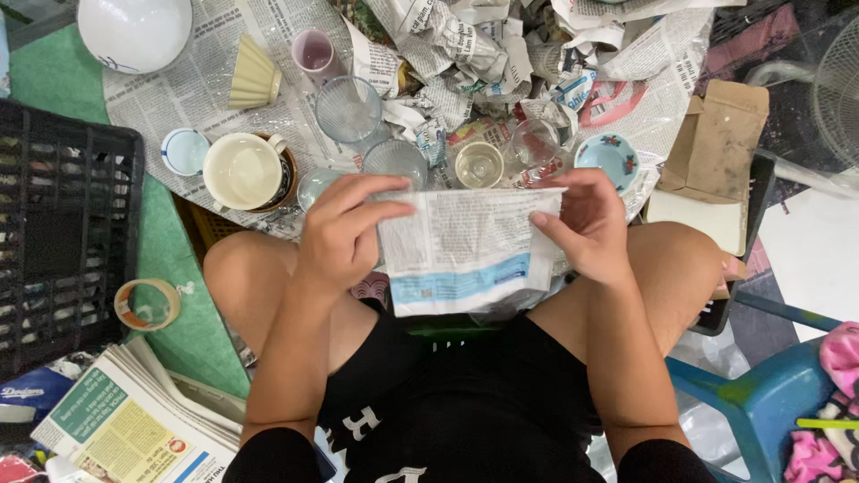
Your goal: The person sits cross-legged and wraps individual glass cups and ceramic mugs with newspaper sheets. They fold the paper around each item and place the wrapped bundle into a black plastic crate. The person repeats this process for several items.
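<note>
Both my hands hold a folded sheet of newspaper [465, 246] over my lap, between my knees. My left hand [344, 228] grips its left edge, fingers laid across the top corner. My right hand [586, 224] pinches the right edge. Whatever lies inside the paper is hidden. Just beyond the sheet stand a small clear glass [479, 164], a ribbed glass [395, 161] and a light blue bowl with a flower pattern [608, 159].
Newspaper covers the floor ahead, with a cream mug [243, 170], a pink cup [315, 52], a white bowl [134, 31] and crumpled paper [474, 45]. A black crate [63, 241] stands left, a tape roll [148, 304] and newspaper stack [134, 420] near it. Cardboard [716, 152] and a blue stool [769, 402] sit right.
</note>
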